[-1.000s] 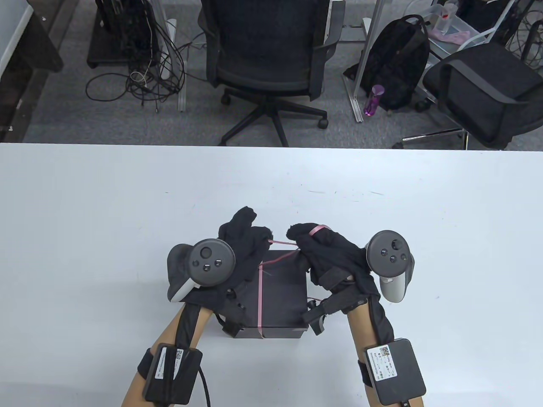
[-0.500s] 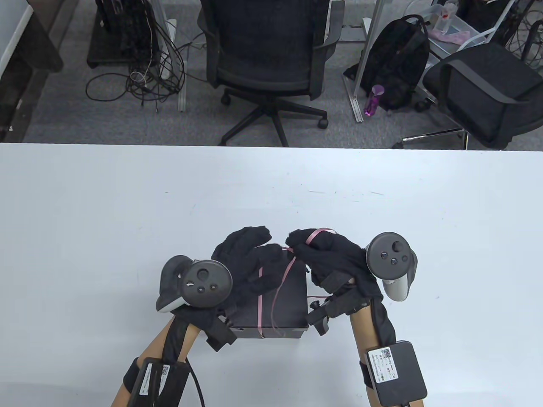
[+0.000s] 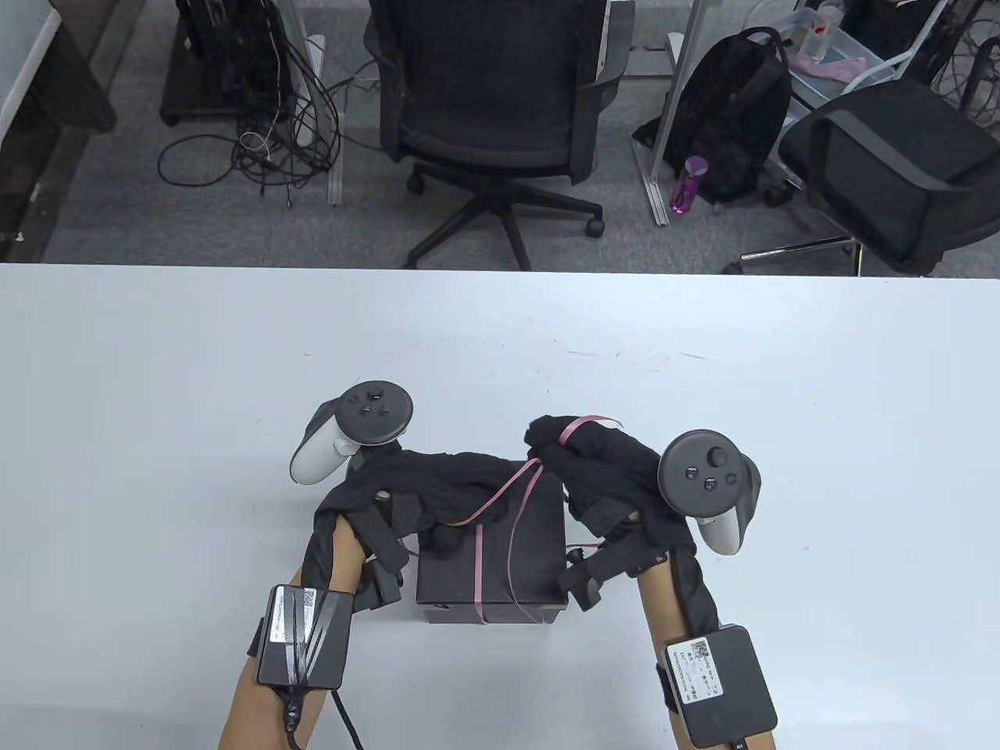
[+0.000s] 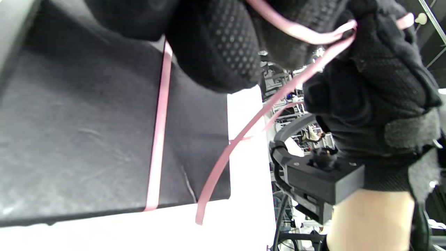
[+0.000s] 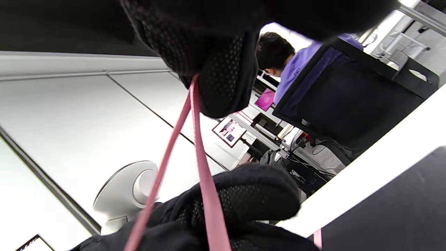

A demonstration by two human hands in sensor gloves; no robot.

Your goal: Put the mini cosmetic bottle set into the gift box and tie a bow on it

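A black gift box (image 3: 531,547) stands closed near the table's front edge, with a thin pink ribbon (image 3: 477,570) running over its lid. My left hand (image 3: 469,484) lies across the box's far-left part, and a ribbon strand runs slanting into its fingers. My right hand (image 3: 562,449) hovers over the far-right corner and pinches the ribbon, with a loop over its knuckles. A loose end hangs down across the lid. In the left wrist view the ribbon (image 4: 158,122) crosses the box (image 4: 87,122) and strands stretch to the right hand (image 4: 369,87). In the right wrist view the ribbon (image 5: 202,157) comes out of my fingertips (image 5: 216,69). No bottles are in view.
The white table (image 3: 156,391) spreads wide on every side of the box. Beyond its far edge stand an office chair (image 3: 492,94), a second chair (image 3: 883,156), a black backpack (image 3: 734,109), a purple bottle (image 3: 687,183) and floor cables (image 3: 266,148).
My left hand has rolled over, its tracker swinging to the far side, and its fingers now stretch over the lid. A ribbon end has dropped loose across the lid. My right hand has barely moved.
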